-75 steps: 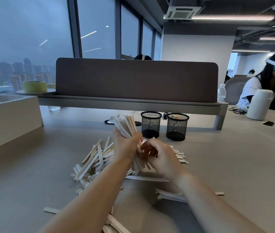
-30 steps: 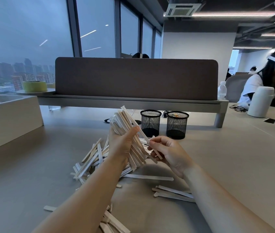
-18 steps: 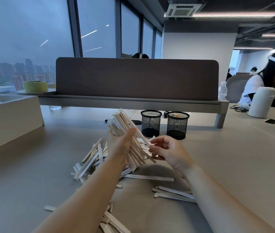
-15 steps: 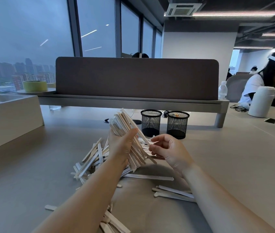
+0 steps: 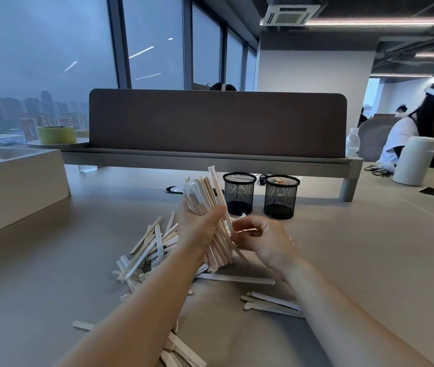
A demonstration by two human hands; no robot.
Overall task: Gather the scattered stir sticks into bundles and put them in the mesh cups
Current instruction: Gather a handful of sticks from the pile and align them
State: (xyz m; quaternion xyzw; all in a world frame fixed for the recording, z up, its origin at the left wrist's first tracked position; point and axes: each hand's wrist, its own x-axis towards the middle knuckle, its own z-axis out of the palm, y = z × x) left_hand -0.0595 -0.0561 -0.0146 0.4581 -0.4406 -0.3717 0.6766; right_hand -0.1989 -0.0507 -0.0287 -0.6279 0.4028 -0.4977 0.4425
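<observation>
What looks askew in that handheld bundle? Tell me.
One stir stick juts above the rest of the bundle in the left hand, leaning toward the mesh cups. The bundle's lower ends fan out unevenly. The right hand pinches at that splayed side.

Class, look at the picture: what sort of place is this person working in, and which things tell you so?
Most likely an open-plan office: a long shared table with a desk divider panel, and tall windows over a city.

Pale matt wooden stir sticks (image 5: pixel 205 197), black wire-mesh metal cups (image 5: pixel 239 193), smooth matt beige table (image 5: pixel 369 247).
</observation>
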